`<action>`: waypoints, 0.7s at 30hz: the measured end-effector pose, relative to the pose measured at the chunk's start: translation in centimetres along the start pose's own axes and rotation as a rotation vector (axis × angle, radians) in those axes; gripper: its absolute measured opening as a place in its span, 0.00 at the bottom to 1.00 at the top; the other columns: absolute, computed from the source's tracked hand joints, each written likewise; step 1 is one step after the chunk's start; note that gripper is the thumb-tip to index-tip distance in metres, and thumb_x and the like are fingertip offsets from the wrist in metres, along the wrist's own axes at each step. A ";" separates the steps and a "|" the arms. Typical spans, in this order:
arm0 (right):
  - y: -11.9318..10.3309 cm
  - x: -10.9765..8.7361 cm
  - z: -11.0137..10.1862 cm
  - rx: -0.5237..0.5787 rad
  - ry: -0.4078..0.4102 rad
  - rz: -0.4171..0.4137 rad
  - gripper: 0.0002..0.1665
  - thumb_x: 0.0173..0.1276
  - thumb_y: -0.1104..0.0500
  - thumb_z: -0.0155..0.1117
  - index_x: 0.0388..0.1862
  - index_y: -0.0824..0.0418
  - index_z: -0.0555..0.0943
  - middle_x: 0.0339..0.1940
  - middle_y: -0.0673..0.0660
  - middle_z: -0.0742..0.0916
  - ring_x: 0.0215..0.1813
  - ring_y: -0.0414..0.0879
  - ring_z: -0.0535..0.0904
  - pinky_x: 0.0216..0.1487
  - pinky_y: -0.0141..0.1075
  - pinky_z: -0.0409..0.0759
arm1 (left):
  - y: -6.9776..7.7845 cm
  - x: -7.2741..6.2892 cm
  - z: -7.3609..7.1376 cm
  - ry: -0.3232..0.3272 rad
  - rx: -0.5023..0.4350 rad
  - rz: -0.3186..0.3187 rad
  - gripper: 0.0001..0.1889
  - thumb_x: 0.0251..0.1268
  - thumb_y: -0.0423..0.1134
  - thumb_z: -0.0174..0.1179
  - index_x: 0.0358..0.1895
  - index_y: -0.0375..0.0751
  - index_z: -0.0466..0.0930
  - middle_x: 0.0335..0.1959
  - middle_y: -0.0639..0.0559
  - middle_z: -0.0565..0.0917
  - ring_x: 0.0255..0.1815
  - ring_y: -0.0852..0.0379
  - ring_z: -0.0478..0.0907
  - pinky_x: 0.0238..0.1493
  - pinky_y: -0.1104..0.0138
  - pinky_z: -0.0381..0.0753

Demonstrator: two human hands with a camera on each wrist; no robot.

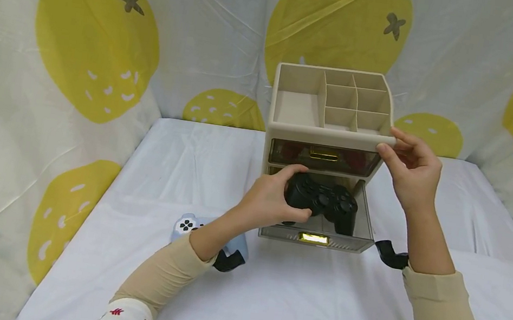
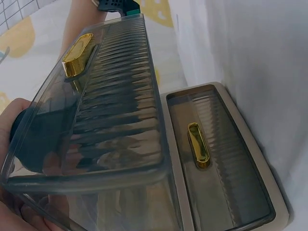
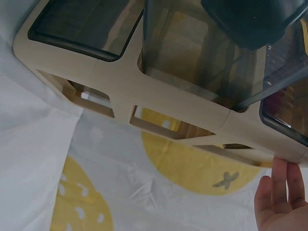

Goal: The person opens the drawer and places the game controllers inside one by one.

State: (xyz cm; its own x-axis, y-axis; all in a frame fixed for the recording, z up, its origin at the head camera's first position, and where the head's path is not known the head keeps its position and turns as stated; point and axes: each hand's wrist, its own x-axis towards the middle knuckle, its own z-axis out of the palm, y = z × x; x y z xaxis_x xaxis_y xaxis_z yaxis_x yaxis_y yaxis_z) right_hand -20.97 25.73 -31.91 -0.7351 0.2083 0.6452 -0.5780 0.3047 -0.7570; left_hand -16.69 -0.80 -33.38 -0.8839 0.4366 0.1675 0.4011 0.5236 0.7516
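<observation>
A beige desk organizer (image 1: 331, 133) with smoky see-through drawers stands on the white cloth. Its pulled-out drawer (image 1: 313, 239) has a gold handle and sits below a closed one. Inside it, a black game controller (image 1: 325, 198) lies tilted, its left grip held by my left hand (image 1: 275, 198) between thumb and fingers. The left wrist view shows the controller (image 2: 38, 139) dimly through the drawer's front. My right hand (image 1: 413, 168) grips the organizer's upper right corner, thumb in front and fingers at the side. The right wrist view has those fingers (image 3: 280, 185) against the beige frame.
A light blue game controller (image 1: 185, 225) lies on the cloth, partly hidden under my left forearm. Open compartments (image 1: 341, 96) top the organizer. Another closed drawer (image 2: 216, 159) shows beyond the pulled-out one in the left wrist view. A lemon-print sheet (image 1: 216, 28) hangs behind.
</observation>
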 end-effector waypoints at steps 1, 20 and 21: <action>0.0 0.0 0.0 0.002 -0.001 -0.001 0.20 0.60 0.74 0.68 0.53 0.70 0.82 0.32 0.42 0.85 0.34 0.35 0.81 0.42 0.24 0.77 | 0.1 0.0 0.0 -0.005 0.006 -0.001 0.41 0.48 0.46 0.72 0.69 0.49 0.66 0.14 0.55 0.63 0.13 0.61 0.56 0.14 0.70 0.57; 0.2 -0.1 0.2 0.008 0.002 -0.003 0.20 0.60 0.74 0.68 0.53 0.70 0.82 0.33 0.42 0.85 0.34 0.35 0.81 0.42 0.24 0.77 | 0.0 1.0 -0.8 -0.196 0.197 -0.008 0.44 0.55 0.53 0.70 0.72 0.44 0.59 0.28 0.53 0.82 0.25 0.60 0.78 0.29 0.69 0.77; 0.2 -0.1 0.2 0.008 0.002 -0.001 0.20 0.60 0.74 0.68 0.53 0.70 0.82 0.33 0.42 0.85 0.34 0.35 0.81 0.42 0.24 0.77 | 0.0 1.0 -0.8 -0.208 0.204 -0.009 0.44 0.56 0.54 0.70 0.72 0.44 0.58 0.29 0.53 0.82 0.26 0.60 0.78 0.30 0.69 0.77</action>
State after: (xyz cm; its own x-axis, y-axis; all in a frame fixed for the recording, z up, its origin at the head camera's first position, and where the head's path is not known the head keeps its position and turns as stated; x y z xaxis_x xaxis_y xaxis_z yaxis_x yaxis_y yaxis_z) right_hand -21.07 25.62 -32.11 -0.7337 0.2101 0.6462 -0.5818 0.2971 -0.7571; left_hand -17.81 -0.95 -32.66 -0.8276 0.5612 0.0113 0.4524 0.6549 0.6053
